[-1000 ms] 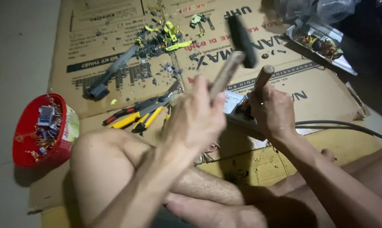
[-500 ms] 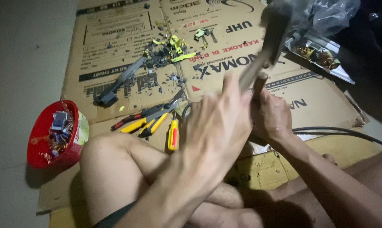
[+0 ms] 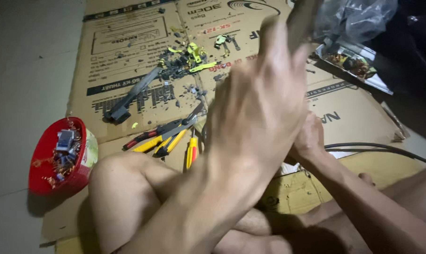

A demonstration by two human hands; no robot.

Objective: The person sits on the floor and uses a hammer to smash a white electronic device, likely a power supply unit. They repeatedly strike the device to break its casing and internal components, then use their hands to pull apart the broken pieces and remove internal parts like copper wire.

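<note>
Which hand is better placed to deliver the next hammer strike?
Left, probably. The left hand is raised high gripping the hammer handle, while the right hand sits low on the cardboard, apparently steadying something hidden behind the left hand.

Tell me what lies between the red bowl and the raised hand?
In the head view, yellow-handled pliers and a screwdriver lie on the cardboard between red bowl and left hand.

We see the hammer (image 3: 301, 19) raised high, blurred, grey handle tilted upward near the top edge, head out of view, gripped by left hand (image 3: 260, 108).
</note>
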